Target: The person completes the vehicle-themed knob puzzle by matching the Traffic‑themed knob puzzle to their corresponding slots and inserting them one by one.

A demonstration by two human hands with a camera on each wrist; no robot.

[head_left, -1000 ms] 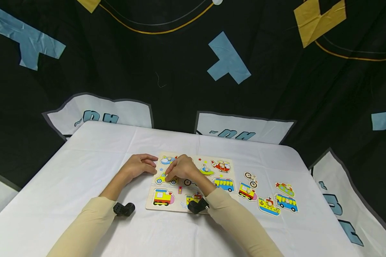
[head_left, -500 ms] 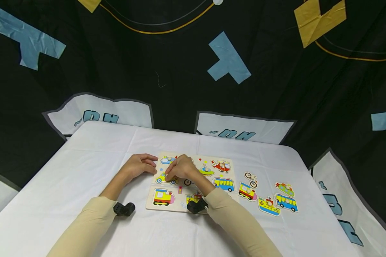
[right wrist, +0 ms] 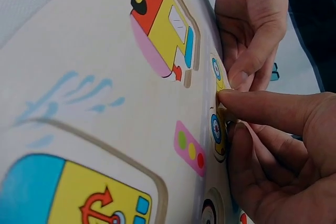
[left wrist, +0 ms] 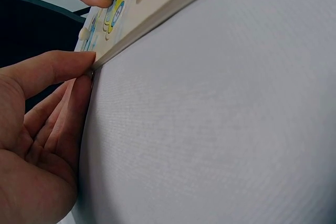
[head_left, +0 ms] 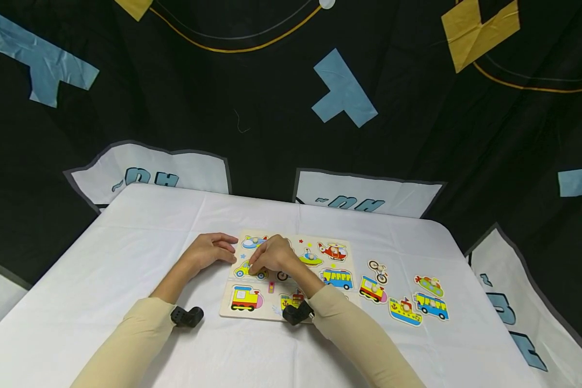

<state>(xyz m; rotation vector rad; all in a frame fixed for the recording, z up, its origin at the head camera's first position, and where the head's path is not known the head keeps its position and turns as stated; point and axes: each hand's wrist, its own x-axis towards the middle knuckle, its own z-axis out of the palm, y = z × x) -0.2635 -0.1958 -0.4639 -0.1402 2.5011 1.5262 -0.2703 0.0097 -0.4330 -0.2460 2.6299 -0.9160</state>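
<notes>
My right hand (head_left: 272, 254) pinches the small knob of a yellow car puzzle piece (head_left: 243, 270) between thumb and forefinger. The car lies over the middle-left slot of a wooden puzzle board (head_left: 226, 303), its wheels (right wrist: 215, 128) showing beneath the fingers in the right wrist view. My left hand (head_left: 211, 249) rests at the board's left edge. In the left wrist view its thumb and a finger (left wrist: 79, 95) touch that edge, the other fingers loosely bent. An airplane piece (head_left: 254, 242), a green-and-yellow saucer-shaped piece (head_left: 311, 257) and a helicopter piece (head_left: 334, 251) sit in the top row.
Right of the board lie loose pieces: a bicycle (head_left: 378, 271), a train (head_left: 373, 290), a ship (head_left: 405, 311), a bus (head_left: 431, 306) and a green-and-red piece (head_left: 429, 285). A white cloth covers the table (head_left: 126, 242). Behind it hangs a black curtain (head_left: 271, 108).
</notes>
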